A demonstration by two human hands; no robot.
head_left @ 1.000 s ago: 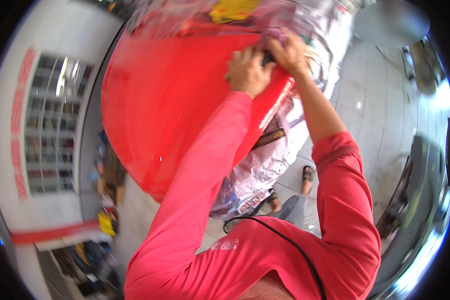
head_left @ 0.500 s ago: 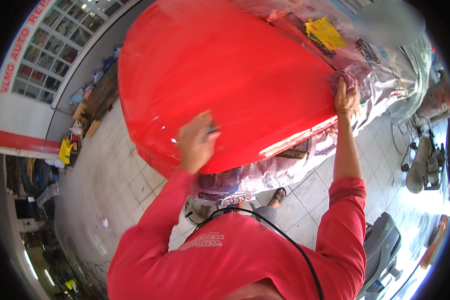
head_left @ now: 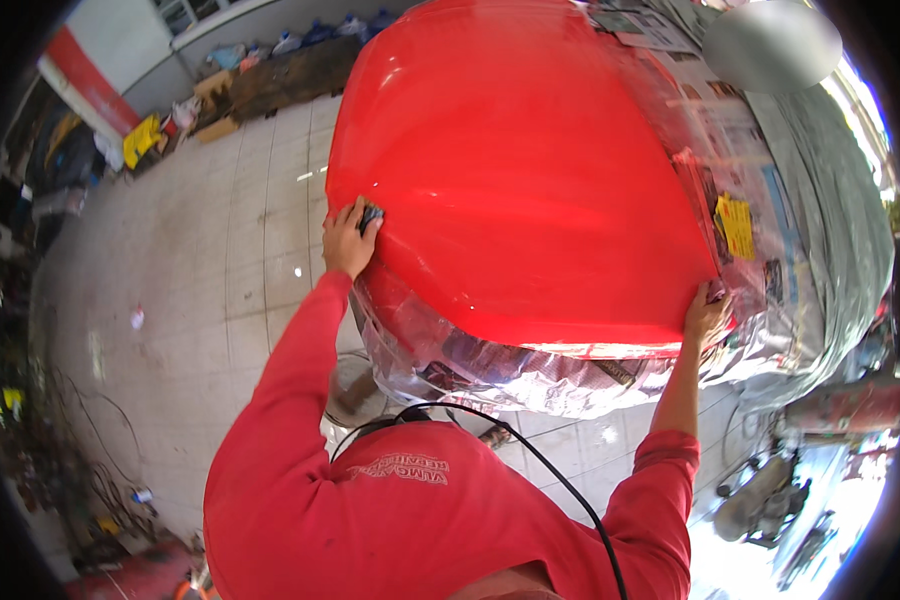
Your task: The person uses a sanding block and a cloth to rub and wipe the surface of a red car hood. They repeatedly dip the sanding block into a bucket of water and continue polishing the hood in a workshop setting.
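Observation:
A glossy red car hood (head_left: 510, 190) spreads out before me. At its left front edge, my left hand (head_left: 347, 242) is closed round a small dark block (head_left: 371, 216), fingers bent over the rim. The block's exact kind does not show. By the hood's near right corner, my right hand (head_left: 708, 320) grips a bunched purple-pink cloth (head_left: 716, 293), partly hidden by the fingers. Newspaper and clear plastic masking (head_left: 570, 385) hangs below the hood's front edge.
Yellow cards (head_left: 736, 226) lie on the masked area right of the hood. A grey-green cover (head_left: 830, 220) drapes the car beyond. A compressor-like machine (head_left: 755, 500) stands at lower right. Boxes and bags line the far wall, near a yellow bag (head_left: 143, 140). A black cable (head_left: 530, 445) crosses my red shirt.
My left hand has moved from the hood's surface out to its left edge, still with the block. My right hand keeps the cloth at the near right corner. The view has swung left.

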